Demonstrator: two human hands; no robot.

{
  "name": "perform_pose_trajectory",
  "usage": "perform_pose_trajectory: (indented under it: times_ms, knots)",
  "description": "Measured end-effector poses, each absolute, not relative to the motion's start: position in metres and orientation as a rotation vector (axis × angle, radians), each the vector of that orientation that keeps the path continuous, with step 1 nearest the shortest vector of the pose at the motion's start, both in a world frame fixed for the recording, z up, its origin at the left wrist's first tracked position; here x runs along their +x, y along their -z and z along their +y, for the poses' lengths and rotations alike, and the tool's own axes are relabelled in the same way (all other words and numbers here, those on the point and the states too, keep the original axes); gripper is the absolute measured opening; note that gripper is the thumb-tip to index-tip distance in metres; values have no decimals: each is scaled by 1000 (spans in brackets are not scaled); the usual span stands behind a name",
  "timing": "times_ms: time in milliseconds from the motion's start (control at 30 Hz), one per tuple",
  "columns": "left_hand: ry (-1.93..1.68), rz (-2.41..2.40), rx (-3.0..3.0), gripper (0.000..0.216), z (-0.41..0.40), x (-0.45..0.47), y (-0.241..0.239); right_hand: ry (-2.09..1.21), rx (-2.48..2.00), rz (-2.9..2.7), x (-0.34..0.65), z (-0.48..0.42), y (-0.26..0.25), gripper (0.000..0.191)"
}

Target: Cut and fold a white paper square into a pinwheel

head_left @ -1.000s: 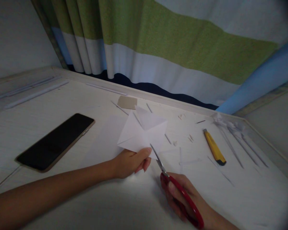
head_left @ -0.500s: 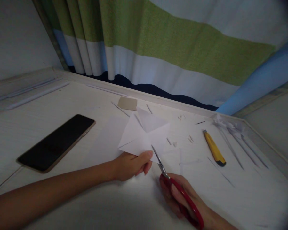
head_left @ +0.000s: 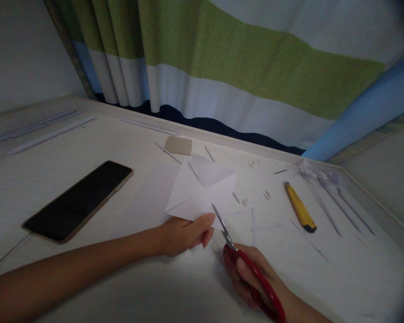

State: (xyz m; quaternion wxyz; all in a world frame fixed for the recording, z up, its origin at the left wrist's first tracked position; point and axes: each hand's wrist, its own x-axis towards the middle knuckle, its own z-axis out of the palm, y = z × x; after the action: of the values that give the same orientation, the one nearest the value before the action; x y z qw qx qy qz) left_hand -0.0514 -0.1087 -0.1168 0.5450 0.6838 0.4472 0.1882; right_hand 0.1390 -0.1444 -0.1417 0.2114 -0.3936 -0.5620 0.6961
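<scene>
White folded paper [head_left: 186,193] | near edge pinched by left grip [head_left: 183,235] | right grip [head_left: 269,273] holds red scissors [head_left: 256,271], one blade over paper

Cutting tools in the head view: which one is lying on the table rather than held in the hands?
The yellow utility knife, lying on the table at the right; the red-handled scissors are instead gripped in the right hand.

No lettering, brand, number or sign can be read, whether on the smartphone [head_left: 79,199] left of the left hand [head_left: 185,234], the yellow utility knife [head_left: 300,208] beyond the right hand [head_left: 247,271], or the red-handled scissors [head_left: 264,281] in it.
</scene>
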Motion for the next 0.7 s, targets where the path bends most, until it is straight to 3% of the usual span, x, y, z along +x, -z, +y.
perform_pose_trajectory:
  times_ms: [700]
  knots:
    - [-446,996,1582,47,-109,-51,119,-1963,-1051,-1480,140,-144,147,39]
